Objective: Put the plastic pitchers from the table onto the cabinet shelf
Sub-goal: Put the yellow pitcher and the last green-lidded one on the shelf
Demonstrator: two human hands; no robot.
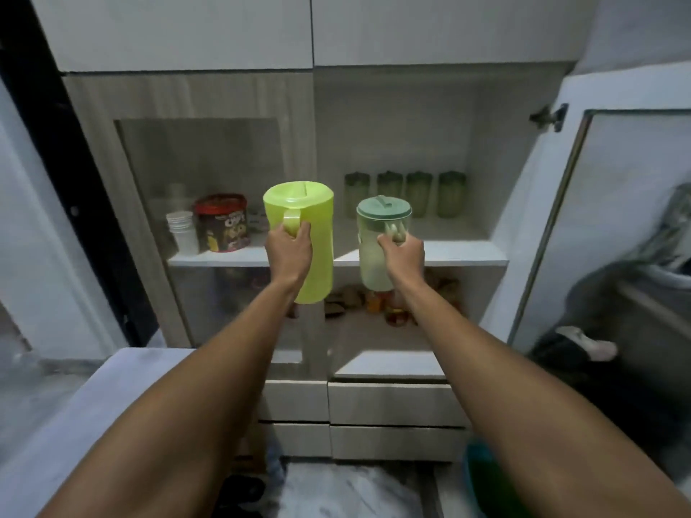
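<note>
My left hand (pixel 289 248) grips the handle of a tall lime-green plastic pitcher (pixel 312 218) with a matching lid. My right hand (pixel 402 256) grips the handle of a smaller pale translucent pitcher (pixel 370 263) with a dull green lid. Both pitchers hang upright in the air in front of the open cabinet, their bottoms below the front edge of the white shelf (pixel 467 256). The lime pitcher is in front of the cabinet's middle post, the pale one in front of the open right bay.
Several green tumblers (pixel 405 192) stand at the back of the right shelf bay. Behind the shut glass door on the left are stacked white cups (pixel 183 229) and a red snack tub (pixel 222 224). The right door (pixel 613 203) stands open. Bottles and jars fill the lower shelf (pixel 389 304). Drawers sit below.
</note>
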